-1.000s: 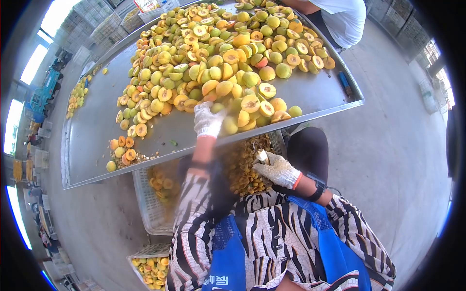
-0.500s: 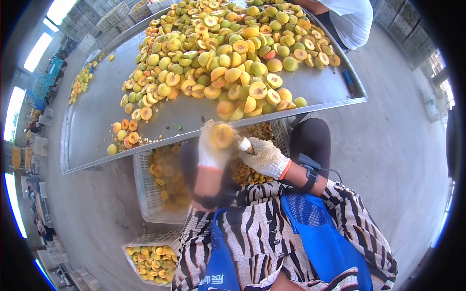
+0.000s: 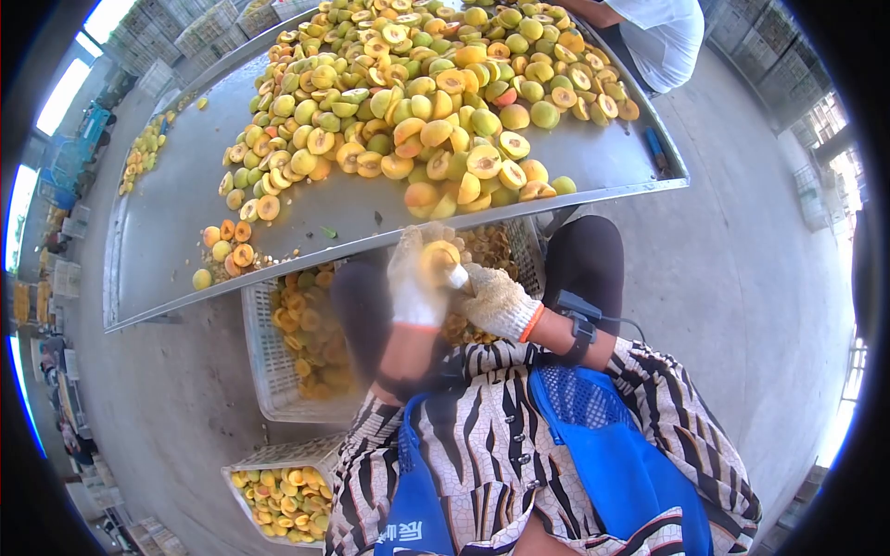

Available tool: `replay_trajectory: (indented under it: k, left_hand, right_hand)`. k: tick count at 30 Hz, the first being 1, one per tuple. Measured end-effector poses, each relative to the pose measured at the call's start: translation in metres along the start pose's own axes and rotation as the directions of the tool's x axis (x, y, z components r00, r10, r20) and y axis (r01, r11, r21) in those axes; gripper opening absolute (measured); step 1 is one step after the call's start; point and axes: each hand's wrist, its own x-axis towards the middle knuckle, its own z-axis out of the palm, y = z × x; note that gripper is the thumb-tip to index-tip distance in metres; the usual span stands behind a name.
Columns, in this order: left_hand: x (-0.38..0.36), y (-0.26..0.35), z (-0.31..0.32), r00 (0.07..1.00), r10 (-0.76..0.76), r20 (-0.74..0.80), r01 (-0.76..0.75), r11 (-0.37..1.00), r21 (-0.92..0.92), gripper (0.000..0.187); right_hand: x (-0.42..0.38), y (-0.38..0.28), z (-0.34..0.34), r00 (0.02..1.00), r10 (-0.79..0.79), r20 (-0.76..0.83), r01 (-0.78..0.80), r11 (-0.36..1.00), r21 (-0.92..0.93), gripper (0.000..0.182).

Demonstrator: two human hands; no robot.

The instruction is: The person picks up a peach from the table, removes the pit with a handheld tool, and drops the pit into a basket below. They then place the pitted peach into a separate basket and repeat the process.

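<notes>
My left hand (image 3: pixel 414 283), in a white knit glove, is closed around a peach half (image 3: pixel 439 263), its cut side turned up and blurred by motion. My gloved right hand (image 3: pixel 499 298) grips a small pitting tool (image 3: pixel 458 276), whose white part shows against the fruit. The tool's working end is hidden. Both hands meet just in front of the near edge of a metal table (image 3: pixel 306 218), above my lap. On that table lies a large heap of halved peaches (image 3: pixel 436 134), yellow and green.
A white crate (image 3: pixel 264 357) of peach pieces stands below the table at left. Another crate (image 3: pixel 243 500) with peach halves sits lower left. Pit bits (image 3: pixel 269 261) lie near the table's left front. At the far right corner is a person in a white shirt (image 3: pixel 663 42).
The white part of the tool has moved left and now meets the peach half. My right hand has come closer to my left. The whole view has shifted slightly.
</notes>
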Motion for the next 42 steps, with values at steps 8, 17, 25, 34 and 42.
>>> replay_trajectory:
  k: [8,17,25,34,42]
  left_hand:
    - [-0.007,-0.005,0.011,0.978,-0.057,-0.201,0.032,0.991,-0.128,0.035]
    - [-0.01,-0.014,0.007,0.979,-0.06,-0.193,0.051,0.997,-0.052,0.034]
    - [-0.009,-0.01,0.0,0.995,-0.099,-0.032,0.1,0.995,0.015,0.034]
    - [-0.007,-0.005,-0.012,0.967,-0.118,0.226,0.071,0.977,0.203,0.038]
    - [-0.005,-0.005,-0.012,0.881,-0.186,0.435,0.134,0.98,0.148,0.045]
  right_hand:
    - [-0.01,-0.014,-0.014,0.987,0.152,0.059,-0.148,0.986,-0.076,0.025]
    - [-0.007,0.03,0.01,0.981,-0.061,0.184,0.021,0.976,0.215,0.022]
    - [-0.006,0.028,0.006,0.948,0.031,0.315,-0.095,0.978,0.187,0.023]
    - [-0.017,0.042,-0.009,0.758,-0.109,0.643,-0.385,0.722,0.575,0.018]
    - [-0.016,0.084,0.013,0.407,-0.401,0.821,-0.893,0.016,0.451,0.03]
